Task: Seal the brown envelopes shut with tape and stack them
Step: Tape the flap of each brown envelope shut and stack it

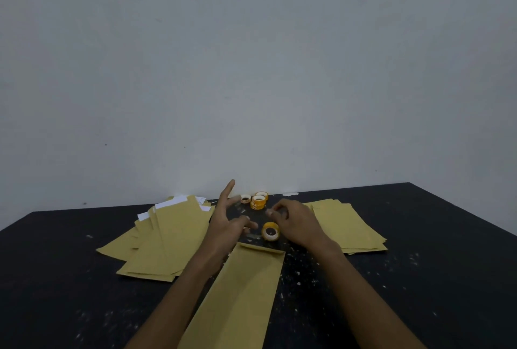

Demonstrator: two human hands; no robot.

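Both hands hover over the black worktop [436, 239], just past the far end of a brown envelope [246, 295] that lies lengthwise between the forearms, flap end pointing away. The left hand [228, 222] has its index finger straight up and the other fingers [244, 219] bent in close to the thumb. The right hand [298, 224] has its fingers [275, 210] curled inward. Whether either hand pinches a strip of clear tape, I cannot tell. A yellow tape roll [270, 231] sits on the worktop between the two hands, just beyond the envelope's flap and touching neither hand. More tape rolls [258, 201] cluster farther back. A loose, fanned pile of envelopes [167, 239] lies to the left, and a neater stack [348, 225] lies to the right, partly behind the right hand
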